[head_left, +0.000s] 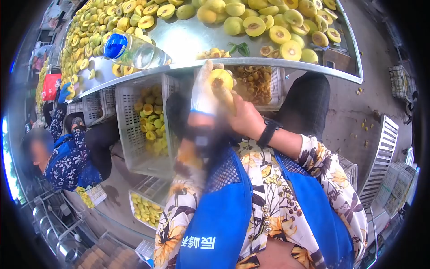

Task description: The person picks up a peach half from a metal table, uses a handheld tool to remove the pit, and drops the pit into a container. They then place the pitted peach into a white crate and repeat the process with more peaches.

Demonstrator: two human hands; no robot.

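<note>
My left hand [204, 92], in a white glove, grips a yellow peach half [220, 77] with its cut face up and a brown hollow or pit at the middle. My right hand [245, 114] is bare, with a black band at the wrist. Its fingers close around a tan, handle-like tool [225, 99], whose tip meets the brown centre of the peach; its exact kind is not clear. Both hands are just off the table's near edge, above a white crate [278, 87] of brown pits and scraps [253, 83].
The metal table [179, 38] bears many peach halves [254, 26], a blue-capped water bottle [139, 51] and a green leaf [242, 48]. Crates [127, 134] of peach halves stand at left. Another person [74, 148] sits there, a blue-gloved hand [66, 92] at the table.
</note>
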